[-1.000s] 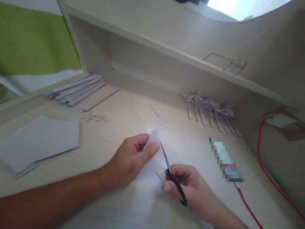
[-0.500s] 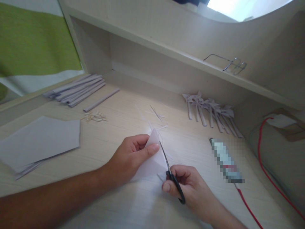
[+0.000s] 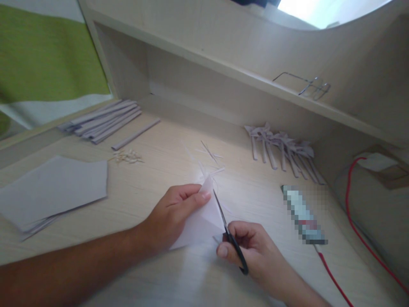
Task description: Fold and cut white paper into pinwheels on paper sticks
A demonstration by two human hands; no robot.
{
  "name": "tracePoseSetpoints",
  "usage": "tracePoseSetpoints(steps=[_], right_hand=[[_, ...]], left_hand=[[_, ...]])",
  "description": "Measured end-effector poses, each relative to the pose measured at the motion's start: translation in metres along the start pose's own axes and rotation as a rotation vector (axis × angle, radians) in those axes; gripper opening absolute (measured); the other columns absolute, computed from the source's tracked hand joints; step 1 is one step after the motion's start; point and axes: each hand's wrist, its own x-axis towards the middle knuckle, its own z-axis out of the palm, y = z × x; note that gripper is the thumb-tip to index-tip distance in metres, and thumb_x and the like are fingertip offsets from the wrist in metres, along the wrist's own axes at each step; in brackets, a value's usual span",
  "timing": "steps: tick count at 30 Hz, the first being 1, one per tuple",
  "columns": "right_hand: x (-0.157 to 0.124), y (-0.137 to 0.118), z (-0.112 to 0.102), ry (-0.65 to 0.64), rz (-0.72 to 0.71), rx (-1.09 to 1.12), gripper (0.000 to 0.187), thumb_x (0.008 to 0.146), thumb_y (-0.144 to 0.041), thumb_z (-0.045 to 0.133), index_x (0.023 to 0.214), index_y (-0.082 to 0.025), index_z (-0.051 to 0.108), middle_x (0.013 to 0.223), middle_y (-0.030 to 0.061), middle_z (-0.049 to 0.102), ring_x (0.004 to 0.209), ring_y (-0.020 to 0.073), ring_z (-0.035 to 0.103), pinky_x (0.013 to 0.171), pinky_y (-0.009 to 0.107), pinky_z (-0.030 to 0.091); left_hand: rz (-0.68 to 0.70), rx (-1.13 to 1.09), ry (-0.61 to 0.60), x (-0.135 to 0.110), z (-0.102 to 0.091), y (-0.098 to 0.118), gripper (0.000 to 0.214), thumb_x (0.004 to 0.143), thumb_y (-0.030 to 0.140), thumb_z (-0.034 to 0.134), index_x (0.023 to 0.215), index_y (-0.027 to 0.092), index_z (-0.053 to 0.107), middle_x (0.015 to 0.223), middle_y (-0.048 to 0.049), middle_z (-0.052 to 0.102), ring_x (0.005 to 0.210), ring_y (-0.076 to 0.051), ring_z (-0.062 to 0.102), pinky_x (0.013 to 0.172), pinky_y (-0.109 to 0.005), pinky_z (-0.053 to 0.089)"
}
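Note:
Between the thumb and fingers of my left hand [image 3: 177, 213] is a folded sheet of white paper [image 3: 204, 221], its pointed corner facing up and away. My right hand [image 3: 252, 249] grips a pair of black-handled scissors [image 3: 237, 247], fingers closed round the handles. The visible blade lies along the right edge of the paper; whether the blades are cutting at this instant cannot be made out. Thin paper strips [image 3: 209, 151] are scattered on the desk just beyond the paper.
To the left lie a stack of white paper sheets [image 3: 64, 187], small pale bits [image 3: 128, 156] and rolled paper tubes [image 3: 105, 119]. Paper pinwheels [image 3: 281, 145] rest at the back right. A phone [image 3: 303, 215] with a red cable [image 3: 334, 277] lies on the right. A shelf [image 3: 223, 70] overhangs the back.
My left hand and the paper have shifted slightly down and to the left, and more of the paper shows below. My right hand with the scissors has hardly moved.

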Motion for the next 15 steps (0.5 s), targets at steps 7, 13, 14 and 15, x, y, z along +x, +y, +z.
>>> tracePoseSetpoints(steps=[7,13,14,15], right_hand=[[-0.0010,-0.0023,0.0016,-0.016,0.017,0.046,0.050,0.071,-0.056,0.084,0.065,-0.016,0.054,0.059,-0.0060,0.039,0.056,0.0082,0.030,0.050,0.024,0.022],[-0.0018,-0.0015,0.0018,-0.028,0.008,0.057,0.048,0.073,-0.054,0.083,0.067,-0.016,0.054,0.062,-0.0052,0.040,0.058,0.0085,0.031,0.051,0.024,0.023],[-0.0017,-0.0011,0.0018,-0.025,0.010,0.052,0.049,0.072,-0.054,0.083,0.067,-0.016,0.054,0.062,-0.0052,0.040,0.058,0.0086,0.031,0.051,0.024,0.023],[-0.0015,-0.0007,0.0017,-0.022,0.009,0.046,0.049,0.072,-0.055,0.084,0.067,-0.016,0.054,0.062,-0.0051,0.040,0.058,0.0086,0.032,0.051,0.024,0.023]], left_hand=[[-0.042,-0.048,-0.059,0.0000,-0.0008,-0.0032,0.039,0.089,0.048,0.064,0.069,0.016,0.059,0.058,0.0026,0.050,0.049,-0.009,0.043,0.044,-0.020,0.031],[-0.070,-0.062,-0.084,0.0005,-0.0022,-0.0059,0.039,0.089,0.048,0.065,0.069,0.015,0.058,0.057,0.0028,0.049,0.048,-0.008,0.043,0.044,-0.020,0.030],[-0.072,-0.062,-0.084,0.0006,-0.0025,-0.0063,0.040,0.089,0.049,0.065,0.069,0.015,0.058,0.057,0.0027,0.050,0.048,-0.008,0.043,0.044,-0.019,0.030],[-0.071,-0.060,-0.084,0.0007,-0.0026,-0.0066,0.040,0.089,0.049,0.064,0.069,0.015,0.059,0.057,0.0026,0.050,0.048,-0.008,0.043,0.044,-0.019,0.030]])
